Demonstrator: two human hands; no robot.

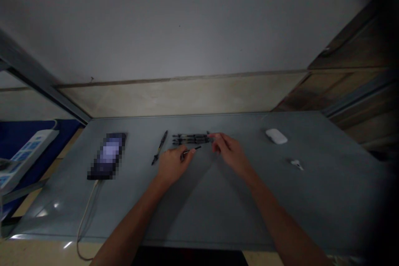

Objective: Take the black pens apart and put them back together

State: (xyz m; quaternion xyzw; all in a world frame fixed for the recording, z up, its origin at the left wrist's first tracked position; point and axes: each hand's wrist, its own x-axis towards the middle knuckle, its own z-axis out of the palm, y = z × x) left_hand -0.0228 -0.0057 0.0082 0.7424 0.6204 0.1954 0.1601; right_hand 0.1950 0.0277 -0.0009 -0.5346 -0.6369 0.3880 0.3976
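My left hand (174,164) is closed around a dark pen (193,149), whose thin end points right past my thumb. Several dark pens (190,139) lie side by side in a row just beyond my hands. At the right ends of that row is my right hand (230,153), its index finger stretched out and seemingly touching them, the other fingers curled. Nothing shows in its grip, though its palm is hidden. Another dark pen (159,148) lies slanted by itself, left of the row and close to my left hand.
A phone (107,156) with a charging cable (85,212) lies on the left of the grey table (199,212). On the right are a white earbud case (276,136) and a white earbud (296,164). A power strip (28,153) sits beyond the left edge; a wall (187,95) stands behind.
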